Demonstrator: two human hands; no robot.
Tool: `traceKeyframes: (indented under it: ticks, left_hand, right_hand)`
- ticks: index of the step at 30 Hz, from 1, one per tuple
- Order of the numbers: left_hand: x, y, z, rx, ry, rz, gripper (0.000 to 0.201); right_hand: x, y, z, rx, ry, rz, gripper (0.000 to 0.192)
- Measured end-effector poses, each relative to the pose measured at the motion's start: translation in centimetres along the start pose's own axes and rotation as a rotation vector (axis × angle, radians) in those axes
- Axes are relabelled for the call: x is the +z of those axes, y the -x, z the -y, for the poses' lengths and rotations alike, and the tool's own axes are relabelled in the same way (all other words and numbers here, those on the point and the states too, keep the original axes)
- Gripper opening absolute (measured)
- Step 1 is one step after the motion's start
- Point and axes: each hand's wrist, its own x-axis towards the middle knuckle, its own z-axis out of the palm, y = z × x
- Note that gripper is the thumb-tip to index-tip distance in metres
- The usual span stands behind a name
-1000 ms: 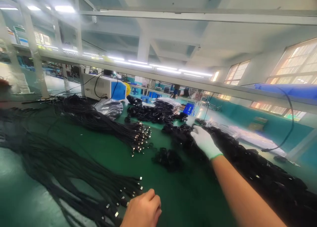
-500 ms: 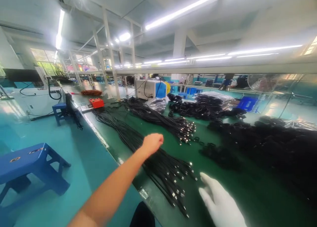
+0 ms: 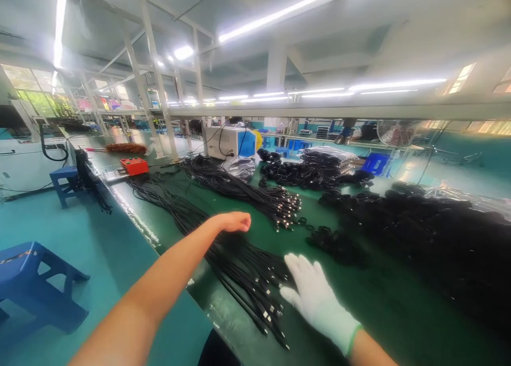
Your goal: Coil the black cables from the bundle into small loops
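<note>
My bare left hand [image 3: 235, 222] is over the middle of a long bundle of black cables [image 3: 227, 265]. Its fingers are curled closed, and whatever they hold, if anything, is hidden. A white knitted glove with a green cuff covers my right hand [image 3: 313, 291]. That hand is open, its fingers stretched out beside the bundle's metal-tipped ends, partly over the upper ones. Those plugs [image 3: 266, 314] fan out toward the near edge of the green work table [image 3: 315, 344]. Behind, a second bundle of black cables [image 3: 255, 193] lies with its silver plugs pointing right.
Large heaps of black coiled cables [image 3: 415, 233] cover the table's right side. A red box with buttons [image 3: 134, 166] and a white-and-blue machine [image 3: 229, 142] stand farther back. On the floor at left is a blue stool [image 3: 38, 281]. A shelf beam [image 3: 319, 111] runs above the table.
The view has turned right, so things sit farther left. My right hand has come over toward the plugs, its fingers flattened out. My left hand remains over the bundle, still curled.
</note>
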Motion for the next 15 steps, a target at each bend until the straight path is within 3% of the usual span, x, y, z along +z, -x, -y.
traceKeyframes:
  ticks: [5,9,12,15]
  left_hand:
    - [1.0,-0.8,0.2,0.026,0.007,0.084,0.03]
    - [0.5,-0.4,0.2,0.094,0.06,0.003,0.03]
    - [-1.0,1.2,-0.8,0.196,0.12,-0.16,0.026]
    - [-2.5,3.2,-3.7,0.337,0.169,-0.321,0.02]
  right_hand:
    - [0.7,2.6,2.5,0.139,0.091,0.089,0.057]
    - [-0.9,4.2,2.8,0.158,0.02,0.133,0.058]
    - [-3.1,4.8,0.8,0.243,-0.205,-0.119,0.053]
    - [-5.5,5.2,-1.4,0.363,-0.586,-0.446,0.045]
